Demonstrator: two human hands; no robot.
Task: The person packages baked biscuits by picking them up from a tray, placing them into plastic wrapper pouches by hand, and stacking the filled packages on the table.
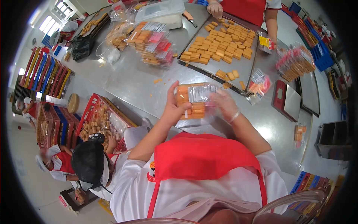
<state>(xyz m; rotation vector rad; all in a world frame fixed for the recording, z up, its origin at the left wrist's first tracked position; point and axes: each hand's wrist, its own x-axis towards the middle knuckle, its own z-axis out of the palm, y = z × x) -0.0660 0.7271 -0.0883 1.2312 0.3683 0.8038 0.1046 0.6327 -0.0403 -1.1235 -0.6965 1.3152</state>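
Observation:
A clear plastic packet of orange-brown biscuits (194,106) with a printed label is held in front of my red apron, above the metal table. My left hand (173,108) grips its left end, with the thumb across the near face. At the right end, my right hand (224,102), in a clear glove, has its fingers closed on the loose plastic; part of them is blurred. Beyond the packet lies a dark-rimmed tray (209,72) with rows of loose biscuits (223,41). Near its right corner lies another biscuit packet (258,85).
Stacked packets (153,43) lie at the far left, and more packets (296,63) at the right. A scale (287,98) and a small packet (300,133) are right of me. Across the table stands a person with a gloved hand (215,9). Another person sits left beside a red crate (88,110).

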